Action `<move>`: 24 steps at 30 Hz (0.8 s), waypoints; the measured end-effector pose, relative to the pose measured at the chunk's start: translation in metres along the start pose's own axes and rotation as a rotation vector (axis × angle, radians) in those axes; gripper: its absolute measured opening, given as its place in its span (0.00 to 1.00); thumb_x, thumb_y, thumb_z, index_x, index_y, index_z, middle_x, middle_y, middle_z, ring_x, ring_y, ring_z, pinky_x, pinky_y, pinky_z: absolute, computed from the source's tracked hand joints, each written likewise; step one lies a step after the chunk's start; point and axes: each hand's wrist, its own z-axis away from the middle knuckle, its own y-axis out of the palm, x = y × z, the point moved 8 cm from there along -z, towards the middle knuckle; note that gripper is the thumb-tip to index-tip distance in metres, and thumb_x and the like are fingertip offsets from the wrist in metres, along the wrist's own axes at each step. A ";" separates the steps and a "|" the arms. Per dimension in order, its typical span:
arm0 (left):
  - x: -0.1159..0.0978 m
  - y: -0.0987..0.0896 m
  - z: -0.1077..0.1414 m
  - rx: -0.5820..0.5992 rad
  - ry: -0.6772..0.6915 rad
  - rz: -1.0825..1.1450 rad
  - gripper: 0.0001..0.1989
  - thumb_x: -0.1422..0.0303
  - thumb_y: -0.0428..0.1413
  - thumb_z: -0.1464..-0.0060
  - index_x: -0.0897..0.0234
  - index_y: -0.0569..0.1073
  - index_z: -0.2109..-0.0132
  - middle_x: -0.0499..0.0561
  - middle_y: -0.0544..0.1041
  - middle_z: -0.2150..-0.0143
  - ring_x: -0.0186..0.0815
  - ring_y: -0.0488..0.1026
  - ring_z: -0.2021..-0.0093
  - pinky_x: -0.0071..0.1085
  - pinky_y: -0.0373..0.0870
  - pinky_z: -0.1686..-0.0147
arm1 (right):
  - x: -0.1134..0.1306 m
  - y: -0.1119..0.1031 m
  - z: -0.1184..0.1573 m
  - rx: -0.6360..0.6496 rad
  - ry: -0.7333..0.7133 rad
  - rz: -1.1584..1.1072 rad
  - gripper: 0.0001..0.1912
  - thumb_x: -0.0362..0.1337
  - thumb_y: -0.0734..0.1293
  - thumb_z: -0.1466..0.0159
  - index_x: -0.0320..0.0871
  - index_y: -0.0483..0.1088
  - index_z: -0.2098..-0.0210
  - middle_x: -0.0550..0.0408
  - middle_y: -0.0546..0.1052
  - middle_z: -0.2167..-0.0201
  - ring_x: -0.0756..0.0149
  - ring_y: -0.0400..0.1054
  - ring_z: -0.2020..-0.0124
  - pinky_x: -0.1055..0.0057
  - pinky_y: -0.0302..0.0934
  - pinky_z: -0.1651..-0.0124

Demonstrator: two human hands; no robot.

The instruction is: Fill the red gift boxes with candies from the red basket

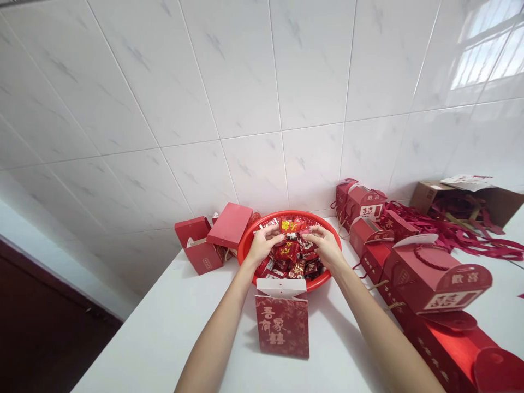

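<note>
At the far left of the white desk (164, 322) stands a small red cardboard box with its lid raised (204, 257); just beside it is another red cardboard box with a broad, smooth top panel (231, 225), partly overlapping it in view.

Next comes the red plastic basket with perforated sides (319, 284), set near the tiled wall and filled with glossy red, gold and white wrapped packets (298, 267). The left hand (262, 244) reaches in over its left side, fingers curved and bent inward at the packets; whether it grips one cannot be told. In front of the basket, between the forearms, an upright dark-red paper box printed with pale characters (282, 328) has its whitish top flap raised.

The right hand (323, 246) mirrors the left from the other side, thumb and fingers partly closed by a pinkish packet, its hold likewise unclear. A red packet with yellow lettering (291, 226) lies between the fingertips. The step in hand looks like sorting or picking among the packets; lifting any out would call for a secure pinch and clearance over the rim.

Farther right run red carry boxes with rounded end flaps (444, 273), then a heap of crimson ribbons (413, 221) and an open brown cardboard carton (423, 196).
</note>
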 end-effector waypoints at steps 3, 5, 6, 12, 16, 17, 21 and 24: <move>0.001 -0.002 0.000 -0.021 -0.002 0.004 0.27 0.65 0.74 0.65 0.68 0.80 0.55 0.56 0.83 0.58 0.43 0.79 0.57 0.44 0.77 0.51 | 0.002 -0.001 0.000 -0.015 -0.033 0.016 0.18 0.41 0.77 0.59 0.45 0.68 0.72 0.55 0.78 0.70 0.64 0.71 0.69 0.72 0.63 0.73; 0.001 -0.001 0.000 -0.019 0.000 -0.003 0.26 0.65 0.74 0.66 0.68 0.81 0.56 0.56 0.83 0.59 0.44 0.80 0.58 0.45 0.78 0.52 | 0.003 -0.001 0.000 -0.014 -0.054 0.046 0.18 0.41 0.76 0.59 0.45 0.68 0.72 0.54 0.78 0.70 0.63 0.72 0.68 0.72 0.63 0.73; 0.000 -0.001 0.000 -0.016 0.004 -0.006 0.26 0.64 0.74 0.67 0.68 0.81 0.57 0.56 0.84 0.60 0.44 0.80 0.59 0.44 0.78 0.53 | 0.004 -0.001 0.000 -0.012 -0.065 0.061 0.18 0.41 0.76 0.58 0.45 0.68 0.72 0.54 0.79 0.69 0.62 0.72 0.67 0.71 0.62 0.72; -0.003 -0.005 0.001 -0.057 0.028 -0.024 0.24 0.62 0.73 0.69 0.68 0.82 0.62 0.50 0.81 0.70 0.39 0.78 0.67 0.40 0.78 0.60 | 0.010 0.001 0.002 -0.017 -0.156 0.120 0.15 0.41 0.75 0.56 0.46 0.68 0.72 0.57 0.77 0.71 0.61 0.72 0.65 0.70 0.64 0.68; -0.005 -0.009 0.000 -0.102 0.024 -0.066 0.16 0.64 0.71 0.63 0.66 0.83 0.64 0.51 0.82 0.68 0.41 0.79 0.64 0.40 0.77 0.57 | 0.011 -0.002 0.001 -0.040 -0.174 0.093 0.16 0.40 0.75 0.57 0.47 0.68 0.71 0.58 0.76 0.70 0.62 0.72 0.64 0.69 0.65 0.65; -0.005 -0.010 0.000 -0.114 0.025 -0.077 0.14 0.65 0.70 0.61 0.65 0.83 0.64 0.53 0.83 0.66 0.43 0.79 0.61 0.41 0.76 0.55 | 0.010 -0.002 0.001 -0.041 -0.163 0.082 0.16 0.40 0.75 0.57 0.46 0.68 0.71 0.58 0.76 0.70 0.62 0.71 0.64 0.69 0.64 0.65; -0.003 -0.007 0.000 -0.091 -0.023 -0.037 0.15 0.61 0.68 0.58 0.65 0.82 0.64 0.54 0.83 0.63 0.43 0.79 0.60 0.41 0.76 0.54 | 0.010 -0.003 0.000 -0.042 -0.159 0.065 0.18 0.42 0.76 0.57 0.46 0.69 0.70 0.57 0.75 0.68 0.62 0.71 0.64 0.70 0.63 0.68; -0.003 0.001 0.002 -0.008 -0.052 0.030 0.20 0.57 0.71 0.63 0.65 0.80 0.64 0.51 0.81 0.65 0.40 0.78 0.64 0.39 0.76 0.59 | 0.010 -0.002 0.000 -0.023 -0.149 0.072 0.17 0.41 0.76 0.57 0.46 0.69 0.70 0.57 0.76 0.68 0.63 0.71 0.65 0.71 0.63 0.69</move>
